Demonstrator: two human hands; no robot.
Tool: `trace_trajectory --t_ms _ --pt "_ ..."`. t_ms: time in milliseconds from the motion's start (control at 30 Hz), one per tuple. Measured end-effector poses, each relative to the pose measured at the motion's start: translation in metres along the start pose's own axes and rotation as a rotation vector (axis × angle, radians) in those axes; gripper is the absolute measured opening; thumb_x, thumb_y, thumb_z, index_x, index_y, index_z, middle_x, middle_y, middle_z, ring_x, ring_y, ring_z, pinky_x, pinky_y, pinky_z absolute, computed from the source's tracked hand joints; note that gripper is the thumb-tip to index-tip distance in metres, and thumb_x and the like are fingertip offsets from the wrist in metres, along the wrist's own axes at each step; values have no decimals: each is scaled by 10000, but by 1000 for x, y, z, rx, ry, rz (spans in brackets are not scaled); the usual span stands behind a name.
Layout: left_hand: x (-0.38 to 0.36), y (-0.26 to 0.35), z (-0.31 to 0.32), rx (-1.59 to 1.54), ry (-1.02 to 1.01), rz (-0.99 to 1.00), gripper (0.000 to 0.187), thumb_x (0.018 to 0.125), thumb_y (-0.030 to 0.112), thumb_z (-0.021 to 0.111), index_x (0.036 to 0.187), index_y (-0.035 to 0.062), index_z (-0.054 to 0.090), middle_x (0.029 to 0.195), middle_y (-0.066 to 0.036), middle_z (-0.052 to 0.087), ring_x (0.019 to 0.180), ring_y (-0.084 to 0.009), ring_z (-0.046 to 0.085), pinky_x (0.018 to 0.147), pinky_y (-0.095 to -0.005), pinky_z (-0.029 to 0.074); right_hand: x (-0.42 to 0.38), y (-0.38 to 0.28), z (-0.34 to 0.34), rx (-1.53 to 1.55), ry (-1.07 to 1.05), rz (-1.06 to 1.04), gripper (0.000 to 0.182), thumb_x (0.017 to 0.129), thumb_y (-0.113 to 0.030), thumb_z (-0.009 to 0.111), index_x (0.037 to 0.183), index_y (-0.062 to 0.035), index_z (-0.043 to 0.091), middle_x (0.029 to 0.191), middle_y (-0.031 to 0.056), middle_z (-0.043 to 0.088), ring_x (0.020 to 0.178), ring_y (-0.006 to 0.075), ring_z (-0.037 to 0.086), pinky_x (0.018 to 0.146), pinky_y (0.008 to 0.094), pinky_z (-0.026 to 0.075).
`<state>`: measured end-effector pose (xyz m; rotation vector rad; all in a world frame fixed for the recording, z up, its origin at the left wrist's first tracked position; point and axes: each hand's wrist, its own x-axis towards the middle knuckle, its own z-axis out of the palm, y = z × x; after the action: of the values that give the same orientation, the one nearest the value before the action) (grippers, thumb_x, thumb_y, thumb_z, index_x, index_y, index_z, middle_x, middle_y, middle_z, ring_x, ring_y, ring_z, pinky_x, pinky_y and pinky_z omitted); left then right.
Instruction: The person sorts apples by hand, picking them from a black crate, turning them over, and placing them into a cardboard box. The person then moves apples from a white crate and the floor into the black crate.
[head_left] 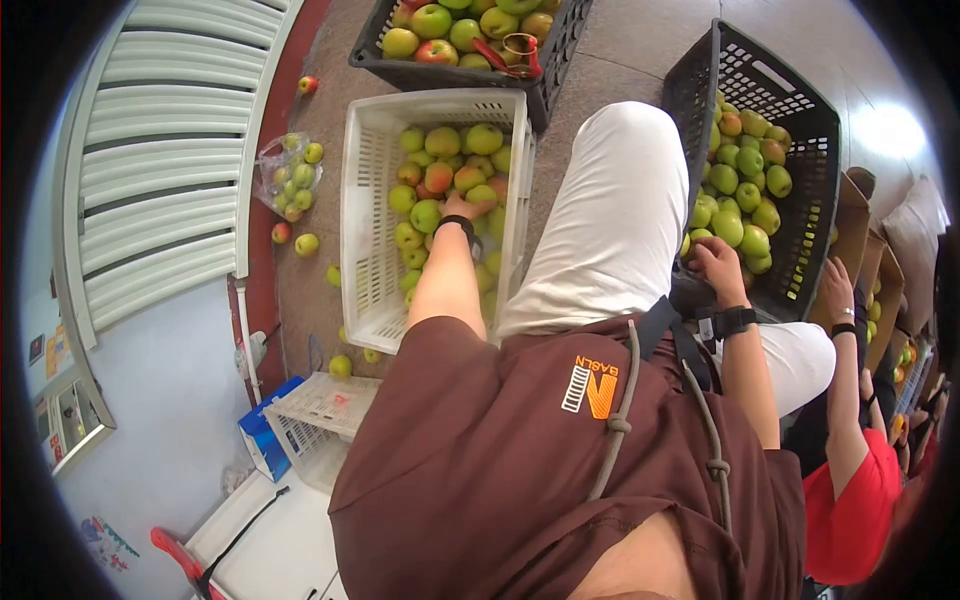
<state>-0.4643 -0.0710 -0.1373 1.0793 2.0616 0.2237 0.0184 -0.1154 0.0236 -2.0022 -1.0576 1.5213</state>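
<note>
My left hand (466, 209) reaches down among the green and red-tinged apples (440, 142) in a white plastic crate (369, 230). Its fingers curve around an apple, partly hidden from above. At the near left corner of a black plastic crate (812, 125), my right hand (718, 266) has its fingers curled beside a yellowish-green apple (699, 236). Whatever lies inside those fingers is hidden. More green and blushed apples (738, 190) fill the left part of the tilted-looking black crate. My knee in light trousers separates the two crates.
Another dark crate (368, 60) of apples stands beyond, with red-handled shears (507, 58) on top. A bag of apples (290, 178) and several loose apples lie on the floor at left. Cardboard boxes (858, 225) and a person in a red top (850, 505) are at right.
</note>
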Motion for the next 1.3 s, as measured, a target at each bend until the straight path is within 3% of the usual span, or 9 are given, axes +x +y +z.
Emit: trace_trajectory --t_ms 167,267,367,500,633,733,1067,1133,1300 --pt "-4 -3 9 26 173 -48 907 435 500 804 1121 -16 513 1160 -186 514 1100 -316 449 916 -363 383 -2 -3 3 -43 33 4 243 830 -158 549 1007 6 575 793 39 622 617 95 583 501 214 427" --pt "-16 3 10 -72 234 -13 837 490 476 790 1119 2 509 1190 -164 485 1060 -318 462 897 -384 381 2 1 2 -36 28 -15 236 830 -153 548 992 16 576 776 40 621 606 92 580 502 213 426" --pt "2 -15 9 -415 64 -187 750 568 429 765 1142 38 481 1208 -129 444 1046 -295 450 854 -445 375 -3 1 1 -17 21 -26 229 831 -150 544 983 18 576 779 42 619 604 93 578 504 215 424" --pt "-62 34 -45 -1246 -40 -207 575 665 405 693 1111 121 466 1149 -52 461 1030 -265 425 809 -470 389 -8 -11 1 56 15 33 235 836 -162 543 1004 0 570 813 43 615 630 99 581 516 216 429" --pt "-83 19 -76 -1598 -224 -90 819 590 439 744 1236 116 358 1288 -138 314 1062 -459 383 770 -446 438 -13 -20 -1 144 -44 74 274 848 -208 534 1058 -32 551 879 33 607 684 101 585 554 209 444" --pt "-141 42 -118 -1851 -481 109 853 578 443 754 1247 111 342 1300 -160 294 1120 -465 346 770 -440 450 -23 -31 -10 280 -5 95 270 853 -215 534 1056 -38 551 918 38 601 703 102 587 573 204 446" --pt "-259 167 -123 -1891 -984 317 673 613 485 725 1106 60 555 1316 -204 332 1237 -468 226 847 -450 429 -58 -85 -16 510 -179 -147 331 871 -275 534 1104 -42 508 974 63 591 803 119 585 663 235 468" --pt "-272 201 -99 -1749 -1096 293 659 637 497 701 1110 63 555 1317 -198 335 1229 -478 238 851 -446 424 -71 -91 -11 567 -302 -201 354 868 -286 537 1117 -38 498 984 61 585 803 115 579 674 237 468" --pt "-277 256 -23 -1417 -1199 132 499 789 460 542 1127 93 539 1235 -144 467 1155 -314 436 932 -439 372 -92 -87 2 544 -618 -275 523 859 -217 543 1306 -57 325 1012 83 564 815 130 581 671 243 490"
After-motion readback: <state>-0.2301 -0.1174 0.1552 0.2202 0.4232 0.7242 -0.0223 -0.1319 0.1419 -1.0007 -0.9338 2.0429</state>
